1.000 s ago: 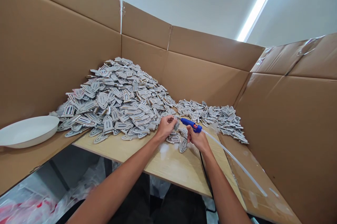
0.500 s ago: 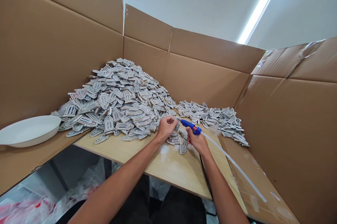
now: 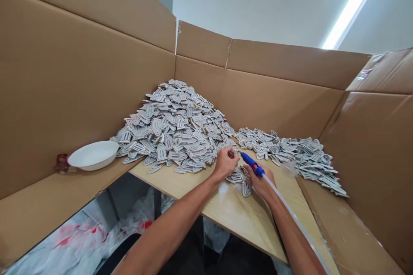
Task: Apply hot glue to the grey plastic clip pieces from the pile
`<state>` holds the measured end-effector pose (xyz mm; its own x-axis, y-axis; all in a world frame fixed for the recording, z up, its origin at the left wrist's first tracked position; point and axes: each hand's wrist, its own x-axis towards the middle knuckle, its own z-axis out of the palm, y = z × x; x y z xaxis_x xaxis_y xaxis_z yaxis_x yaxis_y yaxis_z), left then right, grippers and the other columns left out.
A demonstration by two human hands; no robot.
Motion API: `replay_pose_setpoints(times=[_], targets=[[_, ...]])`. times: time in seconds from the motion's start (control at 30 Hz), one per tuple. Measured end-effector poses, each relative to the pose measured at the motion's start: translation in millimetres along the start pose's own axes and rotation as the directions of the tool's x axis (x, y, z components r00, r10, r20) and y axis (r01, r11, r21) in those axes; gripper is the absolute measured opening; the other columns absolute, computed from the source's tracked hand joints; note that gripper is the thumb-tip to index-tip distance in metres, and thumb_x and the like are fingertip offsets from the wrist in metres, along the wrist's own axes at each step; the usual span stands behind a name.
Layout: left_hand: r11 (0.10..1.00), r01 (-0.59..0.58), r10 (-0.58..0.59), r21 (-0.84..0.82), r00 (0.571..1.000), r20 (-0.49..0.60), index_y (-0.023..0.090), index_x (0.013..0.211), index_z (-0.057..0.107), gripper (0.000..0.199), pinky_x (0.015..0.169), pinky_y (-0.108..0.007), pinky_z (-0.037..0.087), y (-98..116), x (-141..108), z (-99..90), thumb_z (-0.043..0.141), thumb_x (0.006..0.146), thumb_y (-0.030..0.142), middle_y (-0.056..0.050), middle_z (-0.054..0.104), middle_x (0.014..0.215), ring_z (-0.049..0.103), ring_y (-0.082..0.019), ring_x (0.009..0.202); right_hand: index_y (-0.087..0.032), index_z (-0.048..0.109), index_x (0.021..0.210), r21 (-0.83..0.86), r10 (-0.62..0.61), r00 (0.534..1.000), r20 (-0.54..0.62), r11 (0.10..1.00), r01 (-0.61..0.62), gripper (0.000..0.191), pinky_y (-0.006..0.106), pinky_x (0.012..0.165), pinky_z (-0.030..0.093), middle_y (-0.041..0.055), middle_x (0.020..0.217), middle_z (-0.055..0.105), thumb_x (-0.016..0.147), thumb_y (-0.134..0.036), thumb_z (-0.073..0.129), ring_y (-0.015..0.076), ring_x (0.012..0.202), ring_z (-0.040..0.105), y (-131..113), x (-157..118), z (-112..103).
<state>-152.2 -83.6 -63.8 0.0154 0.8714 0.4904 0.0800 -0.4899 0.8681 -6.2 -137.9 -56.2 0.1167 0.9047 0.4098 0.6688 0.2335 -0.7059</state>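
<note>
While the left hand (image 3: 226, 162) pinches a grey piece (image 3: 236, 152), the right hand (image 3: 263, 181) grips a glue gun (image 3: 249, 160). It points toward the held piece

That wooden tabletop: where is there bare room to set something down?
Barest: the wooden tabletop between the left forearm and right forearm, from the loose pieces to its front edge. The cardboard ledge in front of the white bowl is free too. Crowded: the back, with its big heap and smaller right heap, and around the blue glue gun.
</note>
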Motion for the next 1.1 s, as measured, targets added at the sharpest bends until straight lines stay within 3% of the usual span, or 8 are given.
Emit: replay_pose_setpoints(times=[0.23,0.5,0.6,0.67,0.77,0.87,0.97,1.1], targets=[[0.947,-0.137,0.176,0.292,0.978,-0.112,0.021,0.059,0.047,0.026,0.067,-0.030,0.038,12.8,24.8,-16.8,0.055,0.084,0.019,-0.003,0.053,0.065,0.050,-0.018,0.068,-0.025,0.060,0.050,-0.040,0.191,0.935,-0.298,0.976,-0.212,0.056,0.033,0.058,0.045,0.0076,0.053,0.066,0.083,-0.070,0.047,0.0245,0.056,0.063,-2.4,7.1,-19.0],[0.830,0.055,0.062,0.555,0.980,-0.190,0.022,0.048,0.046,0.031,0.075,-0.033,0.043,36.7,111.0,-140.2,0.067,0.059,0.002,-0.005,0.053,0.058,0.060,-0.027,0.079,-0.025,0.059,0.050,-0.040,0.169,0.957,-0.235,0.982,-0.183,0.057,0.033,0.059,0.045,0.0065,0.050,0.065,0.082,-0.070,0.049,0.0248,0.057,0.064,1.0,9.2,-15.6],[0.816,0.052,0.086,0.575,0.974,-0.209,0.020,0.058,0.055,0.025,0.090,-0.038,0.042,34.1,115.6,-158.5,0.068,0.057,0.000,-0.010,0.061,0.074,0.059,-0.033,0.101,-0.024,0.060,0.054,-0.008,0.139,0.968,-0.207,0.990,-0.144,0.056,0.031,0.055,0.044,0.0057,0.048,0.063,0.082,-0.071,0.050,0.0242,0.055,0.063,1.1,8.8,-10.4],[0.809,-0.036,0.163,0.587,0.973,-0.164,0.019,0.072,0.063,0.020,0.096,-0.040,0.041,27.0,107.8,-147.1,0.069,0.062,0.003,-0.012,0.065,0.087,0.058,-0.033,0.106,-0.023,0.060,0.055,-0.002,0.129,0.974,-0.189,0.991,-0.131,0.057,0.031,0.054,0.043,0.0060,0.050,0.063,0.083,-0.072,0.049,0.0239,0.055,0.063,3.5,9.4,-9.0],[0.836,-0.208,0.183,0.508,0.978,0.101,0.021,0.077,0.069,0.011,0.080,-0.034,0.047,10.6,86.4,-104.4,0.070,0.069,0.013,-0.006,0.066,0.075,0.062,-0.024,0.077,-0.023,0.058,0.059,-0.064,0.061,0.984,-0.166,0.995,-0.072,0.055,0.030,0.054,0.041,0.0064,0.054,0.064,0.084,-0.072,0.047,0.0234,0.056,0.062,12.6,11.3,-9.8],[0.887,-0.279,0.093,0.367,0.887,0.451,0.023,0.060,0.068,0.013,0.056,-0.028,0.042,-6.4,62.7,-58.2,0.080,0.056,0.019,0.001,0.060,0.056,0.054,-0.018,0.051,-0.024,0.056,0.064,-0.207,0.013,0.991,-0.135,0.977,-0.041,0.044,0.030,0.055,0.038,0.0055,0.058,0.065,0.079,-0.065,0.056,0.0224,0.056,0.060,25.5,13.1,-13.0],[0.868,-0.270,-0.004,0.416,0.835,0.550,0.025,0.049,0.063,0.025,0.049,-0.027,0.036,-17.3,46.8,-31.4,0.085,0.039,0.015,0.003,0.056,0.048,0.048,-0.017,0.047,-0.022,0.060,0.067,-0.259,0.061,0.996,-0.072,0.963,-0.078,0.036,0.029,0.056,0.038,0.0060,0.062,0.068,0.074,-0.057,0.065,0.0232,0.060,0.062,35.3,14.4,-17.0],[0.824,-0.232,-0.144,0.517,0.797,0.587,0.023,0.045,0.060,0.022,0.051,-0.025,0.038,-19.9,41.3,-23.4,0.077,0.043,0.009,0.003,0.054,0.045,0.048,-0.015,0.047,-0.020,0.066,0.069,-0.238,0.108,0.994,-0.018,0.965,-0.109,0.028,0.028,0.058,0.040,0.0057,0.064,0.070,0.074,-0.047,0.071,0.0227,0.064,0.064,39.6,16.6,-21.1]])
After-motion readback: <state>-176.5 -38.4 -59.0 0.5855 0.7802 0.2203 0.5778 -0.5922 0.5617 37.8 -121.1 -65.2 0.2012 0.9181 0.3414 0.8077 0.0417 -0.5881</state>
